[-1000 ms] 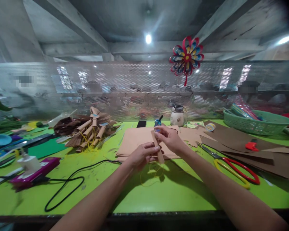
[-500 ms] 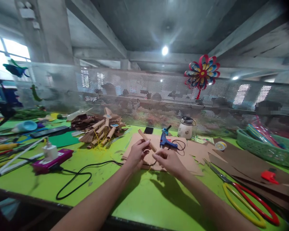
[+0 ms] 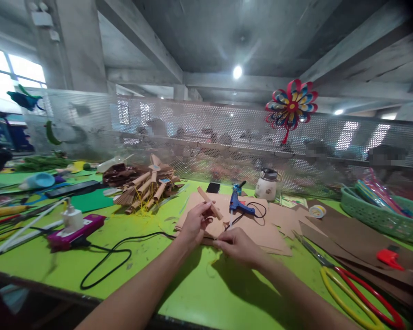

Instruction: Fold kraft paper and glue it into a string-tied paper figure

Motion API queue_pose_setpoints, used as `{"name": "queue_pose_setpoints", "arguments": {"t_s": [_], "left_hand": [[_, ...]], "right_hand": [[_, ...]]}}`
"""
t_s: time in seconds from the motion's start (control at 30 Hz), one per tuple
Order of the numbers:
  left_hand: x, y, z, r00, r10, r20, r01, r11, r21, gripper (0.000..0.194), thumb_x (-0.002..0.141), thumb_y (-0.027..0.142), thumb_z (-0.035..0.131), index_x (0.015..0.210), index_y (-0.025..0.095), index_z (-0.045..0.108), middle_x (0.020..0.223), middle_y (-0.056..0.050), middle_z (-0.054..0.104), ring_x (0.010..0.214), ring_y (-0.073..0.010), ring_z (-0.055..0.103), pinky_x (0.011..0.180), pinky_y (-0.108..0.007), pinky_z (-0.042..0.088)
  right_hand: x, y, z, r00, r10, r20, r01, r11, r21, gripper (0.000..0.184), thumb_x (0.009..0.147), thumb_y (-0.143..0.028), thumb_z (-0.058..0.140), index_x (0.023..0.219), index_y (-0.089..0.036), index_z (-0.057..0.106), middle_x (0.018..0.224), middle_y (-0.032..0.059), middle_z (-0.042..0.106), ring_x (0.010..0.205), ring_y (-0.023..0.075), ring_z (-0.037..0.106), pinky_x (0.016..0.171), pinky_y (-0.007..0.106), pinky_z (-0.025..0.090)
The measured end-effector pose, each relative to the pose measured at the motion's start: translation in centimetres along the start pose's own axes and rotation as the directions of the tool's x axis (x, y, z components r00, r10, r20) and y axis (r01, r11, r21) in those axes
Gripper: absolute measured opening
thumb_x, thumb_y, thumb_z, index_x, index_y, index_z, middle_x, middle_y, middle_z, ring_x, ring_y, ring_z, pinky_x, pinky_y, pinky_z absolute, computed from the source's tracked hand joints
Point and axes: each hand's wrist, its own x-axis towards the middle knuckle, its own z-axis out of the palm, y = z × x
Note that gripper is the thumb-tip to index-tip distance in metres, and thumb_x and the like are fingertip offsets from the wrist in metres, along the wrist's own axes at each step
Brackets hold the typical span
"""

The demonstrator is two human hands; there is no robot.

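Note:
A narrow folded strip of brown paper (image 3: 209,202) slants up and to the left, gripped between the thumb and fingers of my left hand (image 3: 197,222). Just below its lower end, my right hand (image 3: 239,246) is pinched closed; what its fingertips hold is too small to make out. Thin yellow thread (image 3: 211,263) dangles beneath the hands. Both hands are over the near edge of a stack of brown paper sheets (image 3: 265,231). A blue glue gun (image 3: 240,206) stands on the sheets beyond my right hand, its black cord running behind my fingers.
Scissors (image 3: 326,263) with red and yellow handles lie at right, near dark brown paper (image 3: 358,238) and a green basket (image 3: 382,217). At left are a purple power strip (image 3: 75,231) with a black cord and a pile of paper brooms (image 3: 151,185). A jar (image 3: 266,185) stands behind.
My right hand has moved down and slightly left, away from the strip's lower end. My left hand keeps its grip on the strip, nearly in place.

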Motion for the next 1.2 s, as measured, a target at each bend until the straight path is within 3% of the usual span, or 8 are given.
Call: {"name": "queue_pose_setpoints", "arguments": {"t_s": [0.2, 0.4, 0.53, 0.6, 0.67, 0.83, 1.0, 1.2], "left_hand": [[-0.2, 0.0, 0.3, 0.998, -0.047, -0.037, 0.046, 0.999, -0.017, 0.029, 0.073, 0.027, 0.062, 0.095, 0.01, 0.065, 0.077, -0.008, 0.066, 0.067, -0.0111, 0.058, 0.053, -0.018, 0.038], [0.0, 0.6, 0.2, 1.0, -0.007, -0.013, 0.006, 0.999, -0.045, 0.032, 0.072, 0.024, 0.063, 0.102, 0.014, 0.061, 0.07, -0.002, 0.062, 0.058, -0.0074, 0.054, 0.047, -0.015, 0.034], [-0.4, 0.8, 0.6, 0.998, -0.022, 0.057, 0.023, 0.999, -0.023, 0.026, 0.072, 0.026, 0.063, 0.096, 0.015, 0.059, 0.071, -0.001, 0.062, 0.06, -0.0086, 0.056, 0.048, -0.017, 0.035], [-0.7, 0.7, 1.0, 0.99, -0.048, 0.13, 0.051, 0.999, -0.014, 0.024, 0.073, 0.027, 0.063, 0.093, 0.015, 0.057, 0.075, -0.001, 0.061, 0.063, -0.0093, 0.057, 0.05, -0.017, 0.038], [-0.9, 0.3, 1.3, 0.978, -0.083, 0.192, 0.087, 0.996, -0.012, 0.022, 0.072, 0.028, 0.064, 0.089, 0.016, 0.056, 0.077, -0.001, 0.06, 0.064, -0.0096, 0.057, 0.052, -0.018, 0.04], [-1.2, -0.3, 1.7, 0.967, -0.111, 0.229, 0.111, 0.994, 0.011, 0.02, 0.073, 0.03, 0.065, 0.08, 0.016, 0.052, 0.071, 0.001, 0.056, 0.06, -0.0087, 0.055, 0.05, -0.017, 0.039], [-1.0, 0.0, 1.4, 0.973, -0.132, 0.192, 0.13, 0.991, 0.021, 0.022, 0.07, 0.026, 0.069, 0.084, 0.015, 0.058, 0.075, -0.001, 0.059, 0.06, -0.0071, 0.054, 0.05, -0.016, 0.039], [0.0, 0.7, 0.6, 0.995, -0.094, 0.021, 0.096, 0.978, -0.185, 0.01, 0.066, 0.014, 0.067, 0.072, 0.012, 0.059, 0.065, 0.002, 0.06, 0.055, -0.0062, 0.054, 0.049, -0.016, 0.041]], "right_hand": [[-0.9, -0.2, 0.6, 0.986, -0.138, 0.09, 0.164, 0.872, -0.461, 0.028, 0.082, -0.025, 0.049, 0.057, -0.015, 0.057, 0.054, 0.0002, 0.054, 0.05, 0.0089, 0.037, 0.051, 0.022, 0.025], [-1.7, -1.4, -0.3, 0.977, -0.098, 0.187, 0.188, 0.813, -0.551, 0.034, 0.083, -0.039, 0.051, 0.06, -0.016, 0.061, 0.057, 0.0031, 0.059, 0.049, 0.0105, 0.041, 0.05, 0.024, 0.025], [-1.5, -2.2, -3.0, 0.987, -0.115, -0.11, 0.057, 0.901, -0.431, 0.046, 0.085, -0.05, 0.045, 0.057, -0.016, 0.058, 0.053, 0.0023, 0.055, 0.049, 0.0113, 0.042, 0.05, 0.025, 0.028], [-1.2, -2.2, -4.1, 0.932, -0.111, -0.346, 0.0, 0.952, -0.305, 0.044, 0.087, -0.048, 0.043, 0.06, -0.016, 0.059, 0.055, 0.003, 0.055, 0.052, 0.0127, 0.046, 0.052, 0.025, 0.032], [-0.9, -2.0, -4.5, 0.891, -0.06, -0.451, -0.007, 0.989, -0.145, 0.037, 0.084, -0.047, 0.047, 0.069, -0.016, 0.061, 0.062, 0.0045, 0.059, 0.057, 0.0149, 0.051, 0.054, 0.026, 0.038], [-0.3, -1.6, -2.9, 0.941, 0.023, -0.337, 0.021, 0.992, 0.127, 0.032, 0.08, -0.044, 0.056, 0.096, -0.016, 0.06, 0.082, 0.0072, 0.066, 0.073, 0.0177, 0.059, 0.063, 0.028, 0.046], [0.4, 1.1, -3.6, 0.88, 0.066, -0.47, 0.018, 0.985, 0.174, 0.038, 0.081, -0.05, 0.051, 0.083, -0.014, 0.061, 0.072, 0.007, 0.063, 0.066, 0.0176, 0.059, 0.058, 0.028, 0.046], [2.6, 7.6, -7.1, 0.835, 0.126, -0.536, -0.306, 0.916, -0.261, 0.039, 0.087, -0.038, 0.034, 0.078, -0.012, 0.061, 0.072, 0.0082, 0.063, 0.07, 0.0195, 0.059, 0.062, 0.03, 0.046]]}}
